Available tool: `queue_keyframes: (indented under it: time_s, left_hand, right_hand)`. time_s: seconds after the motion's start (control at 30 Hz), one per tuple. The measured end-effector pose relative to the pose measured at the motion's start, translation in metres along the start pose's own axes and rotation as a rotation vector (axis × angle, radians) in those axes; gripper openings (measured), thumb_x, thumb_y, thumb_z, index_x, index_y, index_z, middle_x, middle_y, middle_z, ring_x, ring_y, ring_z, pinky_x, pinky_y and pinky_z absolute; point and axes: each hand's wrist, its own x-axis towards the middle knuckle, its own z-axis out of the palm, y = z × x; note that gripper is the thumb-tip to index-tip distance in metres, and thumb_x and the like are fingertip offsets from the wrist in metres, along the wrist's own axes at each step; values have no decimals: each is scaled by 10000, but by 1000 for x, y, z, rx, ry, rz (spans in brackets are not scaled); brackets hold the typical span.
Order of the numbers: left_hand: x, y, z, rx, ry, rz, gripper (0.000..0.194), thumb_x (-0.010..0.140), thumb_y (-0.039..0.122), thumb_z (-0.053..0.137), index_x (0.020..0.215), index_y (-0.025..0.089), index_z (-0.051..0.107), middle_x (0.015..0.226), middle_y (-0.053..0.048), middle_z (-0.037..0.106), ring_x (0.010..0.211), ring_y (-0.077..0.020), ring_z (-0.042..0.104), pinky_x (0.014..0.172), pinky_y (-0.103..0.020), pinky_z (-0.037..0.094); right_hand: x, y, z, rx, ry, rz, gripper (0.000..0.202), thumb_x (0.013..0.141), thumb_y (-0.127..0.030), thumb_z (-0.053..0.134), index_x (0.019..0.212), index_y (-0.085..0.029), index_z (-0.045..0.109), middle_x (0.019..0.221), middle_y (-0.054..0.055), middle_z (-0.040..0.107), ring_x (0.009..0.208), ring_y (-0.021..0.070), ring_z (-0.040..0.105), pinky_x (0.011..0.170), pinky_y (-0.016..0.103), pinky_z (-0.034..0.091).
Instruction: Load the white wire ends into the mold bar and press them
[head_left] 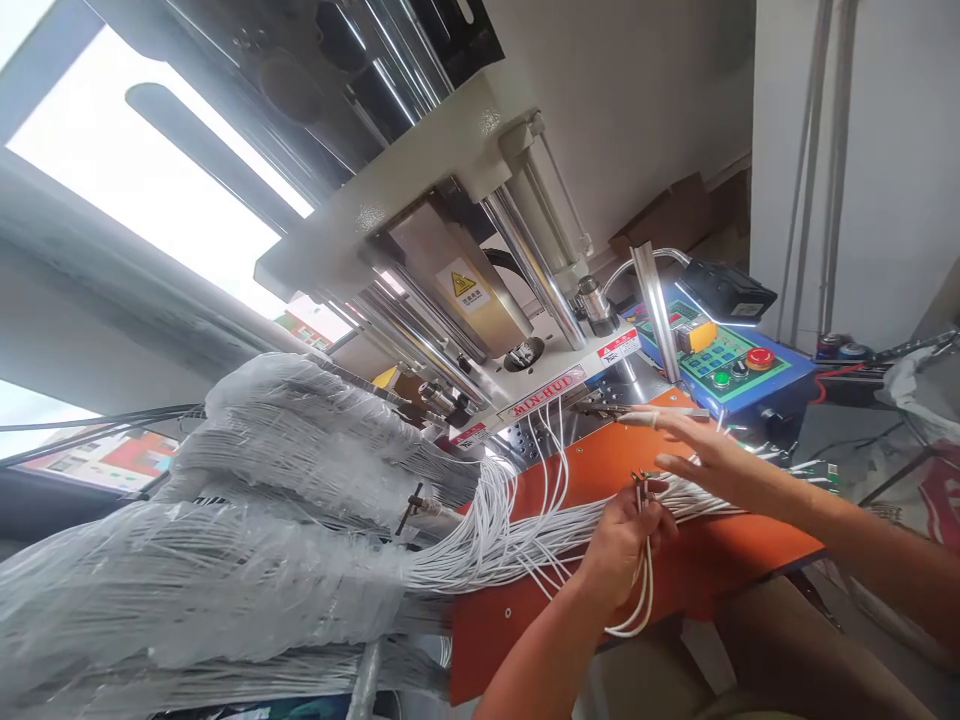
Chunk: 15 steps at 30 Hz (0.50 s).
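My left hand [622,545] is closed around the ends of a few white cables [643,590], which hang in a loop below it. Small metal-tipped connector ends [641,482] stick up from between its fingers. My right hand [701,450] reaches towards the press with fingers stretched out and thumb apart; one finger has a pale wrap. A long thin metal piece [690,411] lies just behind those fingers, and I cannot tell whether they touch it. Beneath both hands, a thick bundle of white cables [555,530] runs across the orange board [487,650].
The moulding press [420,150] rises ahead, with several cables entering under its front plate [540,392]. A blue control box [780,385] with a red button stands right. Plastic-wrapped cable bundles [285,570] fill the left. A T-handled screw [409,508] stands beside them.
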Motion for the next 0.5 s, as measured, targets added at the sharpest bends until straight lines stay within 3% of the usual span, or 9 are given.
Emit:
queue_keyframes:
  time_s: [0.07,0.2,0.27,0.37,0.43,0.5]
  left_hand:
    - [2,-2,1,-43,-15,-28,424,778,395,684,1085,118,590,694,-29,597,528,-75,409,520,-223,272]
    - [5,-3,8,-123,19,0,182,763,295,631,858,140,615,641,-23,581,526,-103,471,512,-238,344]
    - [6,-4,8,-164,76,-5,136,755,283,601,793,153,589,626,-18,577,496,-101,459,465,-231,323]
    - [7,-5,1,-134,171,-4,201,779,332,577,836,140,563,647,-33,616,429,-66,374,406,-210,217]
    - [8,-5,-7,-66,221,48,277,808,369,566,933,122,547,660,-51,647,416,-52,330,410,-205,174]
    - [11,-5,-15,0,269,120,326,841,390,543,1020,120,504,647,-54,663,416,-51,321,426,-201,181]
  right_hand:
    - [-2,3,-3,3,14,12,511,935,-505,419,1418,-338,412,1496,29,394,1388,266,306,1153,460,229]
    - [-12,-5,8,166,-290,79,485,963,-483,339,1417,-336,425,1438,35,472,1255,264,486,1050,426,403]
    - [-14,-7,15,214,-369,102,495,968,-467,328,1442,-333,386,1384,46,529,1152,253,567,972,408,470]
    - [-2,11,13,85,-230,62,495,972,-406,343,1461,-328,333,1408,40,506,1219,240,515,1039,418,406]
    - [14,35,3,-191,-29,4,469,941,-317,403,1408,-273,408,1446,69,454,1289,258,435,1077,440,350]
    - [32,62,-8,-556,87,46,415,875,-190,443,1283,-187,518,1399,137,476,1245,296,451,1020,469,389]
